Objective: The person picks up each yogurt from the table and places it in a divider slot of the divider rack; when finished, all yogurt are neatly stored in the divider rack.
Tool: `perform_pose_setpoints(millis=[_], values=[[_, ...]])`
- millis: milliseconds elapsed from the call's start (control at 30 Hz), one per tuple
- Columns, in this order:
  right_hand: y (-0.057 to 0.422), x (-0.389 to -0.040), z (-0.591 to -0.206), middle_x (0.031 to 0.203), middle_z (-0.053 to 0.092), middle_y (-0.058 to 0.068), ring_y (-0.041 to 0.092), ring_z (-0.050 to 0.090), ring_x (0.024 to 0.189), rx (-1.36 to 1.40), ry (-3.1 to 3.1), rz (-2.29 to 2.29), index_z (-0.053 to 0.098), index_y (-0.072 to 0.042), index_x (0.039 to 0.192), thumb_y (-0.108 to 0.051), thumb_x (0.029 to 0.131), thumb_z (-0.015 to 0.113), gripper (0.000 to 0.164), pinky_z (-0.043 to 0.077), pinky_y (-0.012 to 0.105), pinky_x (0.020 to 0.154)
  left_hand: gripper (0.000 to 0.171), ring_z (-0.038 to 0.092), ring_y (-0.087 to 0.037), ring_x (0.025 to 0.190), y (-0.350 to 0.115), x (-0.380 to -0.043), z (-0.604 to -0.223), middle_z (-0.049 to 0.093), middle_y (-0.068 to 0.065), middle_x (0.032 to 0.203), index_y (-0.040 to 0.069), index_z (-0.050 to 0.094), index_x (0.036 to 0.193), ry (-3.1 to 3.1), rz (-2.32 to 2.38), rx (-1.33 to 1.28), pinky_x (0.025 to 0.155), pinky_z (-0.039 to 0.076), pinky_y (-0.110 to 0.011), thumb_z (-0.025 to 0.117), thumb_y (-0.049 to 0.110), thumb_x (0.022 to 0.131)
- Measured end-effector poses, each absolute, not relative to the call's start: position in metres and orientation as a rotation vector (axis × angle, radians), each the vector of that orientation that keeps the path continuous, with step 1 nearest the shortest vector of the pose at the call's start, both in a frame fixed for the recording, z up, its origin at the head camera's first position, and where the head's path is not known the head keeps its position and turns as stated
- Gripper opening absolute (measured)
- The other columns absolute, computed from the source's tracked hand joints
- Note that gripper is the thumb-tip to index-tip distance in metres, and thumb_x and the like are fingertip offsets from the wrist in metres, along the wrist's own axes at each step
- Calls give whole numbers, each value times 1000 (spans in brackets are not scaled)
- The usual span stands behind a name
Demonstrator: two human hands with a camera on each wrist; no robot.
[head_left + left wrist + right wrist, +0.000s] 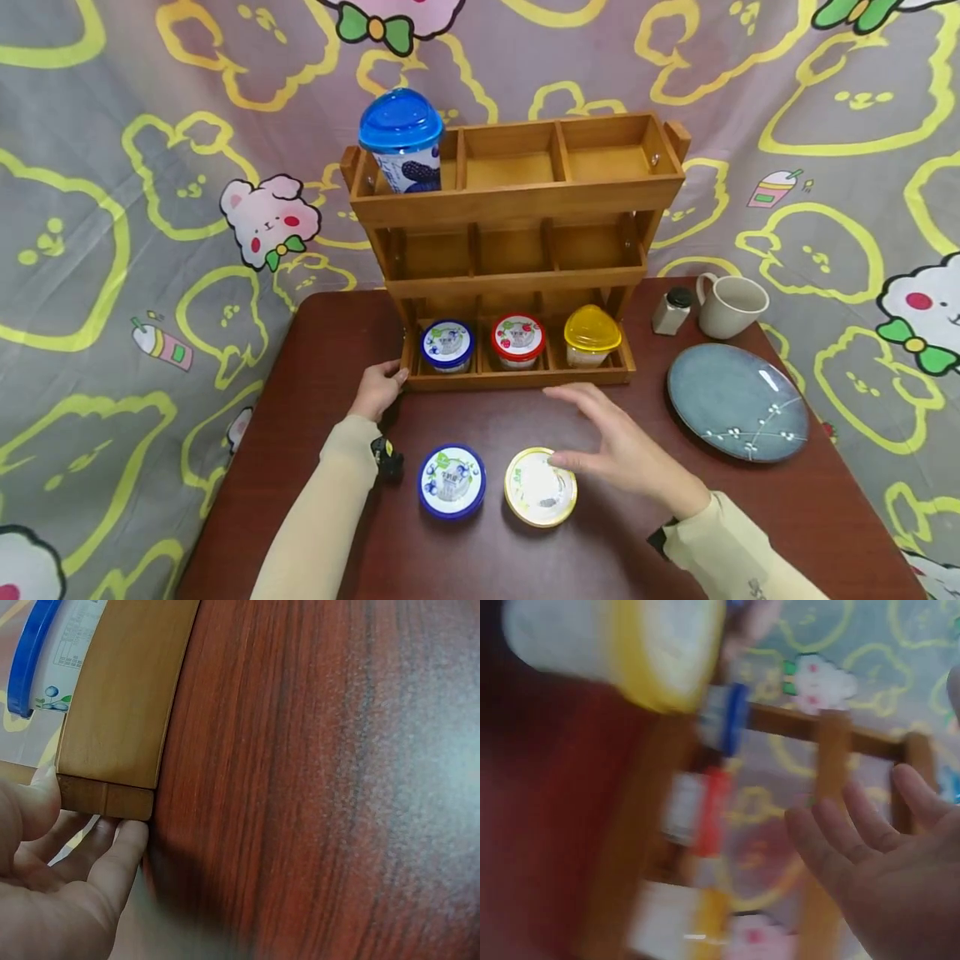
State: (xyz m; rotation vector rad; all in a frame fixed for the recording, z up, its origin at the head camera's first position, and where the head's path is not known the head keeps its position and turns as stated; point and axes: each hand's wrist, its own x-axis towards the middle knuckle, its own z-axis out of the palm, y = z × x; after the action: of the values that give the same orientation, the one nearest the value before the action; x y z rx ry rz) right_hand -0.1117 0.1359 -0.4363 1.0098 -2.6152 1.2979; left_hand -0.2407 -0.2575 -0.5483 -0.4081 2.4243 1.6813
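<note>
At the wooden rack's (517, 197) lower left corner, my left hand (377, 388) pinches the end of the bottom tier. In the left wrist view, thumb and fingers (120, 859) lie on either side of that corner. My right hand (618, 442) is held with fingers spread, and its thumb overlaps a yellow-rimmed tub (540, 492) in the head view. Left of that tub stands a blue-rimmed tub (452, 483). The rack's bottom tier holds a blue-lidded tub (447, 343), a red-lidded tub (518, 338) and a yellow domed cup (591, 335).
A tall cup with a blue domed lid (405, 137) stands in the top tier's left compartment. To the right are a dark-capped shaker (672, 312), a beige mug (731, 305) and a blue-grey plate (731, 400). A patterned cloth (97, 350) hangs around the table (330, 333).
</note>
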Motion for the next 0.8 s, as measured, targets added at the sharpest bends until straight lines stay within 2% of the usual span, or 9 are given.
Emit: perform_pose_setpoints(millis=[133,233,300,467,567,700,800], values=[[139,-92,-479,149,36,-3,24,39,134,952,-2693,1440,34,-22,153,-34,71,90,100,42,51,103,45,53,-37,124,-256,-241,-549,50,-27,140,-7,43,145,2421,1689,-411,103,45,-48,51,11,104],[138,-81,-503,153,32,0,24,35,137,884,-2718,1537,26,-22,156,-33,63,95,116,40,51,105,45,53,-36,124,-256,-241,-549,50,-27,140,-7,43,145,2413,1699,-421,102,46,-47,50,11,104],[138,-75,-515,154,33,3,25,35,137,849,-2709,1576,23,-21,157,-35,60,96,122,39,44,107,45,53,-36,124,-255,-241,-548,50,-27,140,-7,43,145,2405,1705,-424,102,46,-46,50,11,104],[134,-67,-533,157,32,3,24,32,141,818,-2722,1606,20,-21,158,-35,56,97,129,26,23,112,45,52,-36,125,-254,-243,-548,49,-27,141,-7,43,145,2387,1723,-431,102,46,-45,51,10,103],[131,-66,-541,159,29,2,22,28,143,828,-2719,1650,18,-21,158,-33,56,98,130,19,15,111,46,52,-36,126,-255,-243,-548,48,-27,142,-7,43,145,2386,1719,-442,102,46,-45,51,10,103],[127,-66,-548,160,28,3,23,28,143,802,-2709,1669,18,-21,159,-32,56,98,131,19,16,111,46,52,-36,126,-256,-242,-548,48,-26,142,-6,43,146,2386,1711,-456,103,45,-46,51,11,104],[125,-65,-551,160,28,2,24,29,143,752,-2726,1658,19,-22,159,-33,54,98,132,24,27,113,46,52,-35,126,-257,-241,-549,48,-25,142,-5,43,146,2394,1695,-456,103,45,-46,51,12,104]])
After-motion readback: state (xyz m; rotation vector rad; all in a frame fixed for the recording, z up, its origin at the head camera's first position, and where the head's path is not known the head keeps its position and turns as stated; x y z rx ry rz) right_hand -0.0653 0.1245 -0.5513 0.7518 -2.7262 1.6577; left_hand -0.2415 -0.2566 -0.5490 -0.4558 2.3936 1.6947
